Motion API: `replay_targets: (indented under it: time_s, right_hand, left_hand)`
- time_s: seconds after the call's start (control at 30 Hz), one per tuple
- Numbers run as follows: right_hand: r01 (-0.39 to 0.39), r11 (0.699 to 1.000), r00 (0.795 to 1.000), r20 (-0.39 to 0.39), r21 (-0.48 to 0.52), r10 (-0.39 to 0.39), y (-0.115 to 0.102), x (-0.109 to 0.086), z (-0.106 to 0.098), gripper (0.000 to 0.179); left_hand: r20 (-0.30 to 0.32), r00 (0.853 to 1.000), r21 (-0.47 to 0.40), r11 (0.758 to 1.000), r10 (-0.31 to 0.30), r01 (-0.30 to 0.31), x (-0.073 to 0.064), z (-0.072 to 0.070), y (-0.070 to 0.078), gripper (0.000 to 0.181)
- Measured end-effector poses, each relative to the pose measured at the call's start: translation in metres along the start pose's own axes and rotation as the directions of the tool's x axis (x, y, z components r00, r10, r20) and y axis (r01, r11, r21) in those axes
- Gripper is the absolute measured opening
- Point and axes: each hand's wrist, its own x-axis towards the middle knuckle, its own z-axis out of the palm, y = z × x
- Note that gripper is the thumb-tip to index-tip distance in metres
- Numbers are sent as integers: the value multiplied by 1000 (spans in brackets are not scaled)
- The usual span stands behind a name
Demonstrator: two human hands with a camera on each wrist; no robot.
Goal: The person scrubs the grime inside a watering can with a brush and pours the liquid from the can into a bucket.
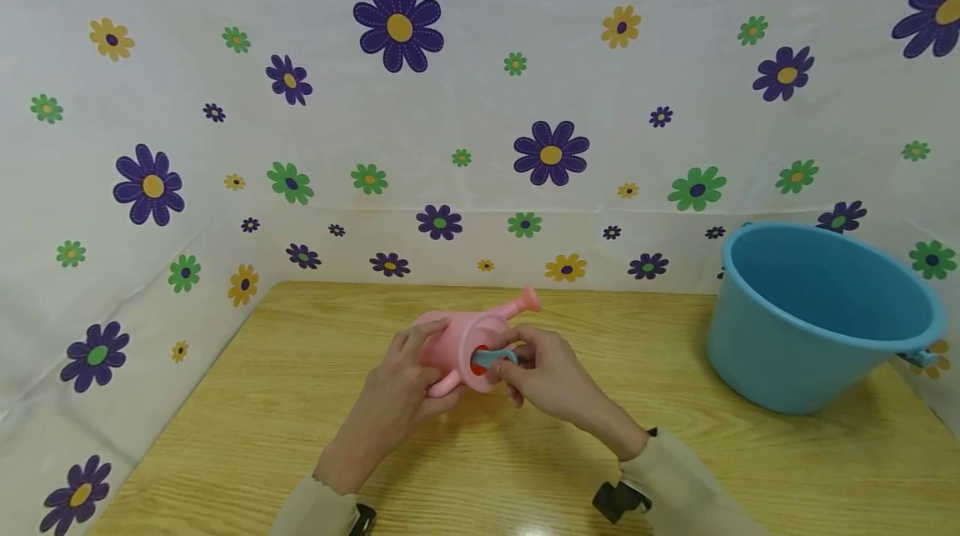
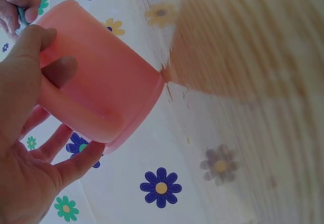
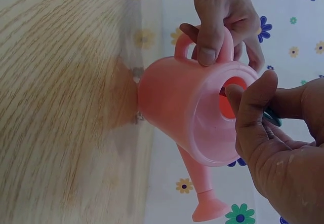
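Pale sleeves (image 1: 315, 509) nearest; left hand (image 1: 392, 386) grips a pink watering can (image 1: 453, 342); right hand (image 1: 553, 373) pinches a blue tool (image 1: 487, 358) at the can's opening (image 3: 229, 105).

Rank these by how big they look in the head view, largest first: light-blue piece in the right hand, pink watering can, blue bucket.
1. Blue bucket, by far
2. Pink watering can, partly covered
3. Light-blue piece, clearly smallest

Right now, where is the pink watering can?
In the head view, the pink watering can is in the lower middle, between the left hand and right hand, left of the blue bucket.
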Motion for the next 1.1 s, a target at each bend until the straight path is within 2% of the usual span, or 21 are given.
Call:
replay_targets:
  time_s: [0.3,0.43,0.57,0.7,1.0,1.1]
  right_hand:
    - [-16,999,1000,-22,46,17,2,1,2,21]
    - [-49,991,998,-30,125,53,2,1,2,22]
    - [-117,964,991,-32,240,129,3,1,-1,24]
    - [-170,935,982,-20,310,185,5,1,-3,28]
    - [-232,869,972,64,436,228,6,-7,-15,32]
    - [-247,858,968,78,449,238,6,-9,-19,31]
  left_hand:
    - [0,1000,-5,1000,0,0,1,0,0,33]
    - [2,1000,-15,1000,-2,2,1,0,0,34]
    - [7,1000,-28,1000,-9,9,0,0,1,33]
    - [7,1000,-37,999,-20,20,0,1,1,32]
    - [0,999,-52,998,-38,38,0,1,0,31]
    - [-3,999,-59,998,-39,39,0,1,-1,31]
